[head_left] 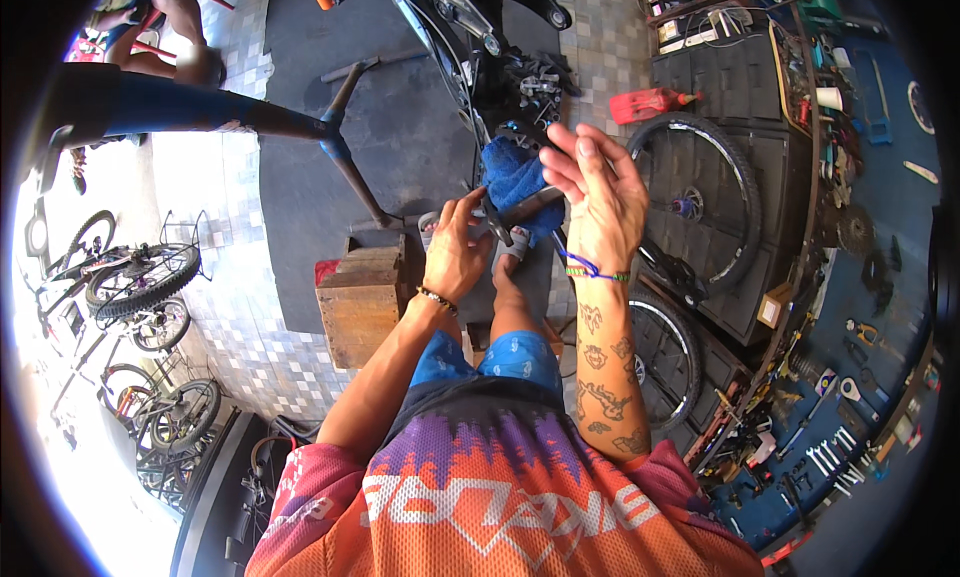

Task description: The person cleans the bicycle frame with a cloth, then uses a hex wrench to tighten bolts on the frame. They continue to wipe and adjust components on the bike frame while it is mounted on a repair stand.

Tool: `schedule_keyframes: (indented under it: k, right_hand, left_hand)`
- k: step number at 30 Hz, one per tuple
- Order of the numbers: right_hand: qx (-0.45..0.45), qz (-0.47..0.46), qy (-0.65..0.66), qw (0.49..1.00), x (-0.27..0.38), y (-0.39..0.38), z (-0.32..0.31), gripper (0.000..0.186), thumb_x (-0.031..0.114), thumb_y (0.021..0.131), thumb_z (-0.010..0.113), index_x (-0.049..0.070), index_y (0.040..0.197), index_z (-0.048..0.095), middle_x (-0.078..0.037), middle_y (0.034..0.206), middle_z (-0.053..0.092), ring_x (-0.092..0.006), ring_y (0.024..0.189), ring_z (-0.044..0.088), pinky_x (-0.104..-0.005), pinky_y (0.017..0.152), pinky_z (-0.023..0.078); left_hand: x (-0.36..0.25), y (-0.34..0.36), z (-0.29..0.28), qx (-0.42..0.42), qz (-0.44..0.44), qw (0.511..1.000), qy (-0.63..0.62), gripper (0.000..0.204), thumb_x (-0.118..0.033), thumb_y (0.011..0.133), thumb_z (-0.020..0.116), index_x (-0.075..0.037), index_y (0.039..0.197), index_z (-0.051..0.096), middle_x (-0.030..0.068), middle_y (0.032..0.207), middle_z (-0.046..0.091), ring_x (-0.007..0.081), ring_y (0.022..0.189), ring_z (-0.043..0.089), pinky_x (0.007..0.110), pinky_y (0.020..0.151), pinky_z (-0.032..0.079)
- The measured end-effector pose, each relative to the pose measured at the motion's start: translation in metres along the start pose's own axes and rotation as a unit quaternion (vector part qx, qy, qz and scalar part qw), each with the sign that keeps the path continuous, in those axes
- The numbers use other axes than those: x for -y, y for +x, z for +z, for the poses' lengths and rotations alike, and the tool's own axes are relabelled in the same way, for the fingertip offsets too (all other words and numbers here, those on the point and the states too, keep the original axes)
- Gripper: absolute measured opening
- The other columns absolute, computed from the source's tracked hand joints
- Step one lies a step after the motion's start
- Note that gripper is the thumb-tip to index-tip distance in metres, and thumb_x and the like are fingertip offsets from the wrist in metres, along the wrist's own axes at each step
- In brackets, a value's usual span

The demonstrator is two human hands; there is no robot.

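Observation:
My left hand (458, 252), a beaded bracelet at its wrist, is closed with its fingertips at the near end of a dark rod-like part (528, 209). A round flange sits at that end, and the rod slants up toward my right hand. My right hand (603, 197) is raised with its fingers stretched out and a little apart. It is beside the rod's far end; I cannot tell whether they touch. Behind the rod a blue towel (512, 165) hangs bunched up against the black and blue bicycle frame (447, 62).
A wooden crate (365, 302) stands at my left. A bare frame tube (230, 109) juts in from the left. Wheels (745, 202) lean on dark drawers at right, near a red bottle (645, 105). Tools hang on a blue board (850, 417). Several bicycles (150, 277) stand far left.

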State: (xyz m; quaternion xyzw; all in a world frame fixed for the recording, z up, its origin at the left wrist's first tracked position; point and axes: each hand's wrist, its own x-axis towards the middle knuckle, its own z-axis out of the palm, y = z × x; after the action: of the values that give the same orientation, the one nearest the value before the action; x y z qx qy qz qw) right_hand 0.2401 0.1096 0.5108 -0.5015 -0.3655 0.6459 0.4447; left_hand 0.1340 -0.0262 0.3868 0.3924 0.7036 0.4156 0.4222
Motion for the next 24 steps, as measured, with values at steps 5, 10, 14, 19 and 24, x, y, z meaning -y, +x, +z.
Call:
schedule_keyframes:
  k: [5,10,14,19,24]
  right_hand:
    - [-0.021,-0.002,-0.078,0.997,0.009,-0.035,-0.050,0.030,0.022,0.104,0.070,0.001,0.126,0.070,-0.009,0.092,0.073,-0.0138,0.071,0.068,-0.0276,0.070,0.059]
    - [-0.052,0.019,-0.116,0.992,0.015,-0.080,-0.107,0.028,0.020,0.105,0.067,0.000,0.125,0.069,-0.007,0.092,0.071,-0.0128,0.075,0.067,-0.0264,0.070,0.057]
    - [-0.047,0.055,-0.141,0.987,0.017,-0.105,-0.151,0.026,0.017,0.105,0.067,-0.001,0.124,0.068,-0.011,0.096,0.075,-0.0143,0.078,0.071,-0.0276,0.072,0.057]
    - [-0.021,0.080,-0.158,0.984,0.032,-0.108,-0.190,0.023,0.018,0.103,0.071,0.000,0.117,0.065,-0.016,0.101,0.079,-0.0158,0.077,0.073,-0.0268,0.074,0.055]
    - [0.030,0.084,-0.130,0.988,0.065,-0.087,-0.228,0.021,0.014,0.102,0.072,-0.001,0.116,0.067,-0.013,0.099,0.078,-0.0156,0.081,0.073,-0.0277,0.075,0.055]
  left_hand:
    - [0.014,0.003,0.025,-0.051,0.036,0.996,0.058,0.058,-0.009,0.084,0.076,-0.005,0.139,0.058,0.0210,0.120,0.063,0.0407,0.105,0.068,0.046,0.081,0.059]
    - [0.020,0.011,0.046,-0.065,0.004,0.990,0.124,0.046,-0.009,0.087,0.075,0.002,0.129,0.059,0.0261,0.116,0.064,0.0481,0.104,0.066,0.051,0.085,0.056]
    - [0.037,0.014,0.064,-0.134,0.025,0.983,0.119,0.039,-0.010,0.087,0.074,0.004,0.121,0.061,0.0272,0.103,0.070,0.0500,0.092,0.068,0.053,0.079,0.056]
    - [0.026,0.003,0.067,-0.156,-0.012,0.969,0.194,0.028,-0.011,0.087,0.070,0.003,0.111,0.067,0.0253,0.088,0.073,0.0455,0.084,0.073,0.052,0.073,0.058]
    - [0.000,-0.015,0.056,-0.177,-0.034,0.952,0.248,0.025,-0.012,0.091,0.068,0.004,0.108,0.062,0.0233,0.081,0.075,0.0408,0.074,0.074,0.049,0.067,0.059]
